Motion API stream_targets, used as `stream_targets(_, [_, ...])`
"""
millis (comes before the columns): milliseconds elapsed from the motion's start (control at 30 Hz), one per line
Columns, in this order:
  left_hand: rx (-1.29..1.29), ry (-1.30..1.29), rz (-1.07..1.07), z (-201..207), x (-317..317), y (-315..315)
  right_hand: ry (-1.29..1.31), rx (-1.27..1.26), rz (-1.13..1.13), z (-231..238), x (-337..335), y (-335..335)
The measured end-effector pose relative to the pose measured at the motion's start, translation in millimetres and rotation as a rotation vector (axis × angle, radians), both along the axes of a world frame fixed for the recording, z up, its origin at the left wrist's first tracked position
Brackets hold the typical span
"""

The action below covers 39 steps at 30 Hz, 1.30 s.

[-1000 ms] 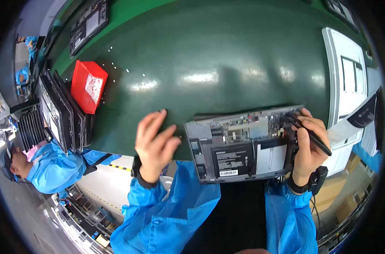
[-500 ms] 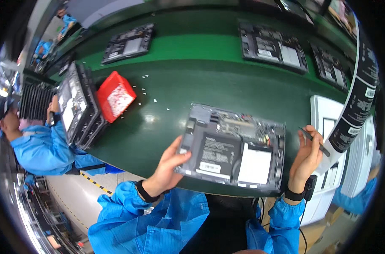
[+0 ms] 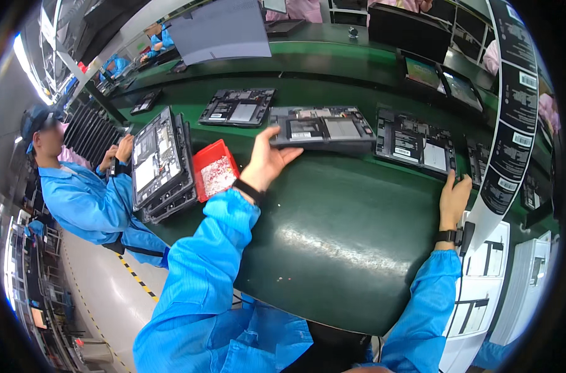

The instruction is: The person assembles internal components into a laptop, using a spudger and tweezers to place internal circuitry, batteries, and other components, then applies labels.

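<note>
My left hand (image 3: 269, 156) grips the left front corner of an opened laptop base (image 3: 341, 128), its fingers at the upper side and thumb along the front edge. The base shows a dark battery and a grey pad, and its front edge is raised toward me. My right hand (image 3: 454, 198) is at the near right corner of another laptop base (image 3: 413, 142); its fingers are curled, with the fingertips near that corner. Whether it still holds tweezers is hidden. A third laptop base (image 3: 238, 107) lies on the green strip to the left.
A red bin (image 3: 216, 168) of small white and red bits stands beside stacked laptop bases (image 3: 162, 165) at left. A co-worker (image 3: 78, 180) handles that stack. A hanging label strip (image 3: 508, 124) and white trays (image 3: 482, 261) are at right.
My left hand has carried the laptop base from the near bench edge out to the far green strip. My right hand has moved up to another base; the tweezers are no longer visible.
</note>
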State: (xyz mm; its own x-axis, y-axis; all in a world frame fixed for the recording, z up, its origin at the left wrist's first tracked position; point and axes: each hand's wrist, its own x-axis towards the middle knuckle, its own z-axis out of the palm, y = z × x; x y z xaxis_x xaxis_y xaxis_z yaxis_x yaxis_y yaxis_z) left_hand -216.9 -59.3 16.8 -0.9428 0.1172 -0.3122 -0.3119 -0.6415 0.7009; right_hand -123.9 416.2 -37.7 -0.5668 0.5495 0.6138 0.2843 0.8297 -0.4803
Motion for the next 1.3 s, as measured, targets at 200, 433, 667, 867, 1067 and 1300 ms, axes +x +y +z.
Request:
stream_targets(200, [-0.061, 0.066, 0.435, 9.7, -45.6, 17.4, -0.178, 0.047, 0.064, 14.1, -2.7, -5.1])
stream_targets(433, [-1.054, 0.727, -0.286, -16.4, 44.9, 133.2, -0.011, -0.207, 0.164, 27.5, 0.8, -13.4])
stream_targets(667, [-1.175, 0.677, -0.193, -17.7, 37.9, 191.9, 0.158, -0.484, 0.261, 27.3, 30.4, -41.2])
stream_targets(867, [-1.213, 0.546, -0.055, -16.7, 18.8, 195.5, 0.389, -0.918, 0.430, 17.6, 39.4, -44.2])
stream_targets(1067, [-0.731, 0.347, -0.232, -11.8, 33.8, 160.2, 0.473, -1.103, 0.369, 23.2, 92.5, -67.3])
stream_targets(1300, [-0.850, 0.482, -0.384, 11.0, 181.0, 92.0, 0.228, -1.094, 0.266, 34.9, 244.9, -72.9])
